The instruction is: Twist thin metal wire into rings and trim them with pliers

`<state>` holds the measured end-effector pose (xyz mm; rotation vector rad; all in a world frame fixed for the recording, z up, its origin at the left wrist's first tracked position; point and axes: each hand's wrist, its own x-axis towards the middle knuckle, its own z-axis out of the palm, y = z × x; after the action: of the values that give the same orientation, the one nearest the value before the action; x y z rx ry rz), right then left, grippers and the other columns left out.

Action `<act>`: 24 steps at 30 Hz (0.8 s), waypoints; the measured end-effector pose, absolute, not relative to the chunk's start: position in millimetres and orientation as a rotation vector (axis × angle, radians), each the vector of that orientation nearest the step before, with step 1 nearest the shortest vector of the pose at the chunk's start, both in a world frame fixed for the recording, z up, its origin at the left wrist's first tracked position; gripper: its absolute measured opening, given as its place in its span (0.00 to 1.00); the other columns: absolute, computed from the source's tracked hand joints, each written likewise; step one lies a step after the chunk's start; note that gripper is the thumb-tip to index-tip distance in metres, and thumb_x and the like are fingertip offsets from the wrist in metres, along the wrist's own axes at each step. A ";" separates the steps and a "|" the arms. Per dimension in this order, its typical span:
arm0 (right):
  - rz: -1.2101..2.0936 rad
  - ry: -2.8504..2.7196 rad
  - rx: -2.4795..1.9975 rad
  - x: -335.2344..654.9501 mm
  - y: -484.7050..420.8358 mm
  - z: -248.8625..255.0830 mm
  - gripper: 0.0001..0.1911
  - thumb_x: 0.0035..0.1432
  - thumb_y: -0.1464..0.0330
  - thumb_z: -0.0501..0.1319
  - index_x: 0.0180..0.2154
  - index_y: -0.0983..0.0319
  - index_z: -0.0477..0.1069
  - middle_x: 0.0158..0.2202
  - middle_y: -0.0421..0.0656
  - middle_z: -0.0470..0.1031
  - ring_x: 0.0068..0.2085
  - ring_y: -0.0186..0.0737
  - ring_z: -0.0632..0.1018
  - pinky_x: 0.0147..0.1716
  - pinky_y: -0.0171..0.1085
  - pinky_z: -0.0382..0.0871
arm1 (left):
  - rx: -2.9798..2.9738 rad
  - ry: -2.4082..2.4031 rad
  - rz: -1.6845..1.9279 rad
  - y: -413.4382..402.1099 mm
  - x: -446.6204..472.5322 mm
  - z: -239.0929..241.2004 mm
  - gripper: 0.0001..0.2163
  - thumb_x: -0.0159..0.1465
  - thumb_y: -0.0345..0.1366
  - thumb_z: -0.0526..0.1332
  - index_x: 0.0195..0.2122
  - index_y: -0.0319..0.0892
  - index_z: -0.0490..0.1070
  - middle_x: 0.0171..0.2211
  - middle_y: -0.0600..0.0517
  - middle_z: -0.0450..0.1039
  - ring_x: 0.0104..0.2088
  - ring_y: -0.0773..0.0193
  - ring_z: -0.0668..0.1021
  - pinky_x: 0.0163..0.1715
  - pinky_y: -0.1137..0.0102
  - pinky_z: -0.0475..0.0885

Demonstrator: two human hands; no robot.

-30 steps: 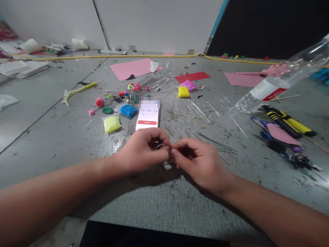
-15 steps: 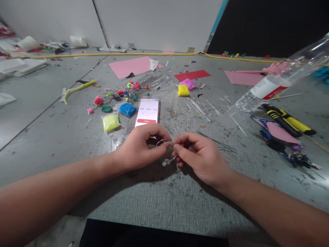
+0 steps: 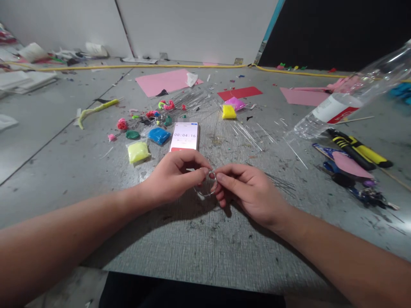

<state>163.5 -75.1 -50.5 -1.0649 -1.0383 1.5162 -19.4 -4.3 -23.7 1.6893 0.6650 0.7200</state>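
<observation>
Between my two hands is a thin silvery wire ring (image 3: 205, 195), held just above the grey table. My left hand (image 3: 180, 174) pinches its upper left part between thumb and forefinger. My right hand (image 3: 248, 188) grips the upper right part the same way, its other fingers curled beneath. The lower arc of the ring shows below the fingertips, while parts of its upper side are hidden by them. Right behind my left hand lies a phone (image 3: 184, 136) with a running timer on its screen. Several dark wires (image 3: 282, 185) lie to the right of my right hand.
Packets of yellow clay (image 3: 138, 152) and blue clay (image 3: 159, 136) lie left of the phone. A plastic bottle (image 3: 337, 107) leans in at the right, near yellow-black pliers (image 3: 359, 149). Pink paper (image 3: 163, 82) and loose clear sticks (image 3: 247, 134) are scattered farther back.
The ring has turned slightly between my fingers, and more of its lower arc shows. My left hand has shifted a little up and left. Both hands keep their pinch.
</observation>
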 end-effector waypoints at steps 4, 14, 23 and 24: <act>1.558 -1.048 -1.043 162.8 -74.8 -50.8 0.15 0.57 0.56 0.71 0.34 0.63 0.77 0.26 0.40 0.77 0.25 0.31 0.77 0.24 0.32 0.75 | 1.680 0.676 0.720 -5.1 -18.6 -22.1 0.03 0.60 0.27 0.64 0.30 0.37 0.76 0.23 0.55 0.74 0.24 0.71 0.74 0.26 0.74 0.70; 1.361 -1.085 -1.116 156.1 -83.0 -55.3 0.10 0.66 0.61 0.63 0.42 0.61 0.68 0.24 0.36 0.75 0.22 0.30 0.74 0.19 0.29 0.71 | 1.666 0.616 0.665 -8.7 -18.6 -24.1 0.03 0.63 0.28 0.63 0.32 0.37 0.76 0.24 0.53 0.77 0.25 0.70 0.77 0.26 0.74 0.73; 1.285 -1.179 -1.284 162.5 -79.5 -54.1 0.08 0.64 0.63 0.61 0.36 0.60 0.71 0.26 0.37 0.73 0.23 0.31 0.74 0.20 0.32 0.68 | 2.229 0.634 0.804 -2.2 -21.7 -30.6 0.06 0.65 0.29 0.63 0.34 0.39 0.80 0.29 0.50 0.80 0.29 0.68 0.77 0.28 0.72 0.71; 1.314 -1.190 -1.282 163.4 -78.6 -53.0 0.08 0.63 0.62 0.61 0.35 0.60 0.71 0.25 0.36 0.71 0.22 0.31 0.73 0.20 0.32 0.67 | 2.274 0.597 0.812 -1.5 -22.0 -31.4 0.06 0.66 0.29 0.63 0.35 0.39 0.80 0.29 0.51 0.80 0.29 0.68 0.77 0.29 0.73 0.71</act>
<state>163.4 -78.6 -53.0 -1.2824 -1.1903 1.3135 -22.0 -1.5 -31.4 2.2745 0.5973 0.8117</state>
